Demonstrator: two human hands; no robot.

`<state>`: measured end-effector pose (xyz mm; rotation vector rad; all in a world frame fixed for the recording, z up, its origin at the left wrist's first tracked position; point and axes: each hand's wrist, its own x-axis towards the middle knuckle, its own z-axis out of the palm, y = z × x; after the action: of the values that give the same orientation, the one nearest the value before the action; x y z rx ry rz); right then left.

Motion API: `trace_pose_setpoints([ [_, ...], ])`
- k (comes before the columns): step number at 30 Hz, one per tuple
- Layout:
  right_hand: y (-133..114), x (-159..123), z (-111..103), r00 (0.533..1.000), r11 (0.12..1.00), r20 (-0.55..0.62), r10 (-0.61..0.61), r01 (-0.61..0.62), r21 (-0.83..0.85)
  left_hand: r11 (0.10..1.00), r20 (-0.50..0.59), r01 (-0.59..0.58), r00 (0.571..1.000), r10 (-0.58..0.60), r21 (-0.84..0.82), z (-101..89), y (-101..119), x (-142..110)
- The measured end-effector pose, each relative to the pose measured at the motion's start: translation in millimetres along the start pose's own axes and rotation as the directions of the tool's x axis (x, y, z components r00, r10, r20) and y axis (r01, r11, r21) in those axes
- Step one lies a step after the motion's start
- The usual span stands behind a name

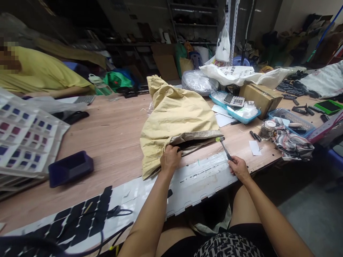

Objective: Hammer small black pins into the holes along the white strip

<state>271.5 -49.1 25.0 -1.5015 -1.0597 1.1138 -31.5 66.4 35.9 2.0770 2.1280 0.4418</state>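
A large tan cloth sack (179,110) lies on the table in front of me, its mouth gaping towards me with a dark inside. My left hand (170,157) is closed on the near edge of that mouth, some fingertips hidden inside the opening. In my right hand (239,167) is a small hammer (225,148) with a metal shaft and a yellow-green head, held by its handle end. The hammer's head is at the right corner of the sack's mouth; whether it touches the cloth I cannot tell. What the sack contains is hidden.
Left of the sack are a dark blue tray (71,169) and a white rack (29,135). Black pieces (88,214) and cables lie at the near left. A calculator (234,100), blue baskets (292,121) and a cardboard box (261,96) stand right. A person in yellow (48,71) sits across.
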Motion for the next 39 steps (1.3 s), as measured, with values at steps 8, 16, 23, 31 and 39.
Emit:
trace_pose_setpoints([
  [8, -2.4, -0.4, 0.6, 1.000, 1.000, 0.000, 0.001, -0.001, -0.002, 0.876, 0.169, -0.431, 0.867, 0.469, -0.218, 17.2, 48.0, -63.9],
  [16, -4.5, 0.1, 0.1, 1.000, 1.000, -0.003, -0.004, 0.004, -0.018, 0.825, -0.001, -0.310, 0.936, 0.352, -0.472, 38.9, 21.1, -75.6],
  [23, -4.1, 0.3, -0.4, 1.000, 1.000, -0.004, -0.007, 0.007, -0.029, 0.791, -0.101, -0.243, 0.969, 0.226, -0.561, 49.7, 13.0, -87.3],
  [31, -8.2, -7.0, -0.6, 0.998, 0.995, -0.040, -0.051, 0.047, -0.092, 0.805, -0.017, -0.198, 0.974, 0.227, -0.560, 44.1, 16.6, -83.4],
  [39, -14.2, -59.1, 6.9, 0.875, 0.745, 0.078, -0.478, 0.450, -0.492, 0.781, 0.028, -0.177, 0.970, 0.241, -0.598, 40.4, 16.3, -82.1],
])
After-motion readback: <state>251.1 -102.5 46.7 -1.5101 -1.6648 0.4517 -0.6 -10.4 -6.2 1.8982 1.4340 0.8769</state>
